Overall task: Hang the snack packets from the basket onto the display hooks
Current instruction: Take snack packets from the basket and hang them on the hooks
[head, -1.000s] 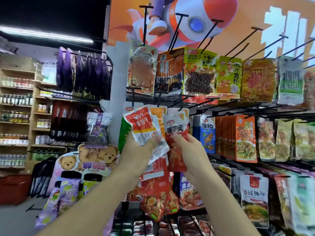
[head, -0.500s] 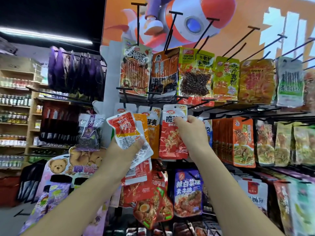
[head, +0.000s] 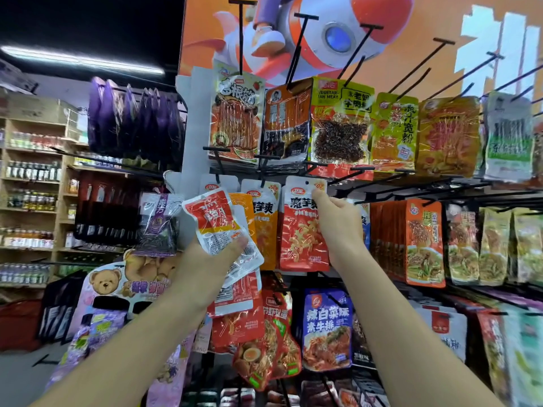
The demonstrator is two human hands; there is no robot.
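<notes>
Shop racking fills the view under an orange rocket poster [head: 338, 39], with black display hooks [head: 241, 39] jutting out above rows of hanging bags. Wooden shelves [head: 32, 177] at the far left carry rows of bottles, too blurred to read.

The left hand [head: 205, 259] is clamped on a fanned bunch of red-and-white snack packets [head: 217, 227] – thumb pressed across their lower front, fingers hidden behind – held tilted just left of the middle row. The right hand [head: 338, 227] is raised beside it, the two hands apart. Its thumb and fingertips pinch the top right corner of a single red packet [head: 302, 227], the other fingers curled behind the bag's right edge. That packet hangs upright in the middle row, its punched hole at hook level; whether a hook passes through it cannot be told. It sits just beside an orange packet [head: 264, 224] on its left, and a blue packet [head: 326, 327] hangs in the row below.
</notes>
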